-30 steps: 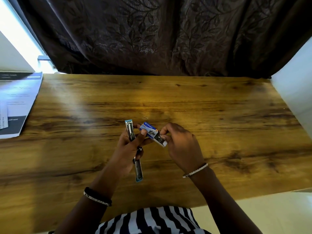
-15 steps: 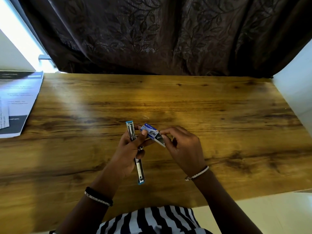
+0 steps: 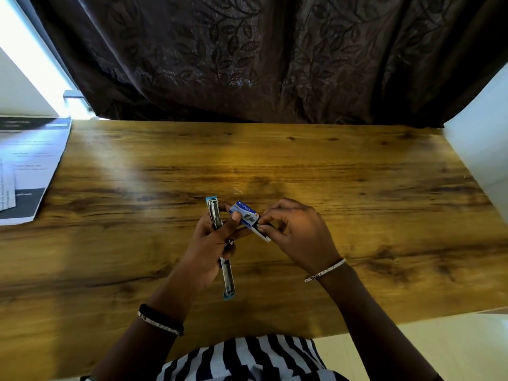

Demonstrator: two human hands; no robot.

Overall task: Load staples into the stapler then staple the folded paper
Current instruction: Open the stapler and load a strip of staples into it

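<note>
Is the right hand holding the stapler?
No, the left hand grips the opened stapler, while the right hand pinches the end of the staple box.

There were two hands, left hand (image 3: 211,243) and right hand (image 3: 297,235). One stapler (image 3: 228,279) and one box (image 3: 246,214) were in them. Three wristbands showed: two on the left wrist (image 3: 159,321), one on the right (image 3: 325,270). One table (image 3: 357,202), one curtain (image 3: 247,56), one booklet (image 3: 35,160) with one slip (image 3: 7,188) on it.
</note>
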